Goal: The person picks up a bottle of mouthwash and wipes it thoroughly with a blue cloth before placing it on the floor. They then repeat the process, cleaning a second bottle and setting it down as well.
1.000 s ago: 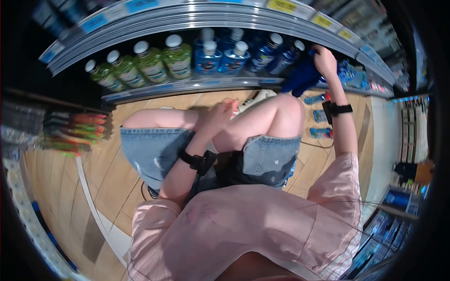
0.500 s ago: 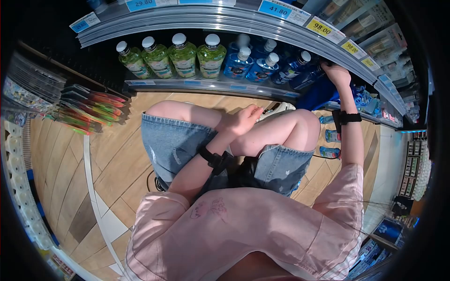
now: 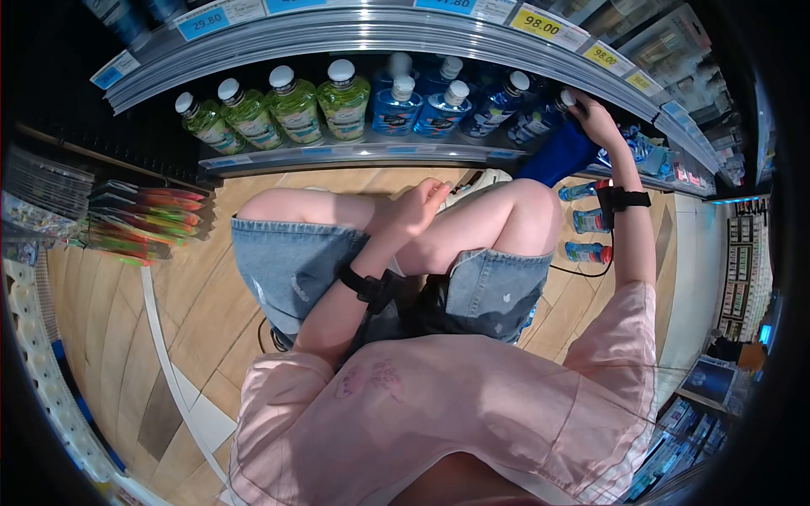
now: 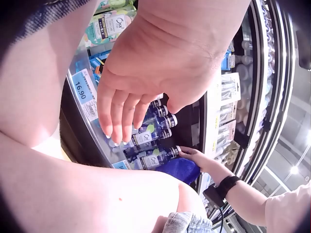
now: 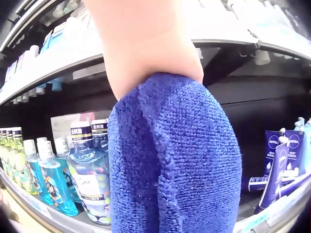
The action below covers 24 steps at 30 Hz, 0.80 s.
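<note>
My right hand (image 3: 601, 126) grips a blue cloth (image 5: 194, 150) at the right of the low shelf, and the cloth hangs down past the shelf's front edge. In the left wrist view, that hand's fingertips are right at the cap of a dark blue mouthwash bottle (image 4: 151, 159), the last in its row. The cloth hides most of the palm side in the right wrist view. Above my bent leg, my left hand (image 3: 413, 211) hovers with relaxed fingers and holds nothing; its fingers (image 4: 119, 116) hang down in the left wrist view.
Green mouthwash bottles (image 3: 344, 105) and light blue ones (image 3: 396, 110) line the low shelf to the left. Navy tubes (image 5: 277, 170) stand at its right. Three small bottles (image 3: 589, 221) are on the floor by my right knee. A shelf edge with price tags (image 3: 540, 24) overhangs the row.
My right hand stays at the right end of the bottle row, with the cloth shifting around the last bottle. The head view swung and came back. The left hand remains over the leg.
</note>
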Motion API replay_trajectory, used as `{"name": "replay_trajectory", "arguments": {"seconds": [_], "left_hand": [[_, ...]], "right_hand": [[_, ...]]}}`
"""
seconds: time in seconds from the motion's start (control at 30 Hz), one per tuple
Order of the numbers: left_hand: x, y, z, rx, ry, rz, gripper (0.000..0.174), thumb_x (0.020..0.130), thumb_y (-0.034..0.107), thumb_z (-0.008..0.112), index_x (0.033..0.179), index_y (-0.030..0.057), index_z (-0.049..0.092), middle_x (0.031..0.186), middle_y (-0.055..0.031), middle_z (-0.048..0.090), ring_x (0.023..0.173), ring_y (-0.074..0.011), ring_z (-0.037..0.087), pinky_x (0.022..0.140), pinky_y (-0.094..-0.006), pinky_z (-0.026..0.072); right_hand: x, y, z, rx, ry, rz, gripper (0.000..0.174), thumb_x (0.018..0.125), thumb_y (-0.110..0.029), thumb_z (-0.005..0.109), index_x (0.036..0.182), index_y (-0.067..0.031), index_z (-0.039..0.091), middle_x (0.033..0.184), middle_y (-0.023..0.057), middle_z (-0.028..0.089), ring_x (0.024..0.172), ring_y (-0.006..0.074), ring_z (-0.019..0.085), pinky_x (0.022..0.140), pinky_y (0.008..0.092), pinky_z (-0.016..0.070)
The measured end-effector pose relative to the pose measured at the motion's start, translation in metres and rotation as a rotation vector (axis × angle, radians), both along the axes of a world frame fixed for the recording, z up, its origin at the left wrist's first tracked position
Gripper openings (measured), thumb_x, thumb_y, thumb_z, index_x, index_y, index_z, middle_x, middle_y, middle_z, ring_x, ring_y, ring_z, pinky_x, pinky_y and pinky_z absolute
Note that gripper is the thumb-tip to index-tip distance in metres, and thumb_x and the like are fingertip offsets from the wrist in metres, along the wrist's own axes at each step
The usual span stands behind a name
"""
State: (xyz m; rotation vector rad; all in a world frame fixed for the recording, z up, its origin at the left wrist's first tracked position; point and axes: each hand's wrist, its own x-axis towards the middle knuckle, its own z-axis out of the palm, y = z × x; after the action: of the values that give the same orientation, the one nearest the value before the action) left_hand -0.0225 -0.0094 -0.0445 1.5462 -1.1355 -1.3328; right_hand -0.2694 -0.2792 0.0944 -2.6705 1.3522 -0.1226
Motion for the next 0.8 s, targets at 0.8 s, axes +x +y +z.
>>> {"name": "replay_trajectory", "arguments": {"seconds": [0.8], "left_hand": [[-0.004, 0.006, 0.006, -0.121, 0.014, 0.077, 0.031, 0.087, 0.031, 0.045, 0.094, 0.0015, 0.052, 0.079, -0.0130, 0.059, 0.071, -0.0225, 0.056, 0.064, -0.0305, 0.0422]], "right_hand": [[0.022, 0.014, -0.012, 0.090, -0.170, 0.020, 0.046, 0.082, -0.022, 0.054, 0.124, -0.0105, 0.038, 0.114, 0.0177, 0.050, 0.105, 0.0314, 0.048, 0.089, 0.0327, 0.0367]]}}
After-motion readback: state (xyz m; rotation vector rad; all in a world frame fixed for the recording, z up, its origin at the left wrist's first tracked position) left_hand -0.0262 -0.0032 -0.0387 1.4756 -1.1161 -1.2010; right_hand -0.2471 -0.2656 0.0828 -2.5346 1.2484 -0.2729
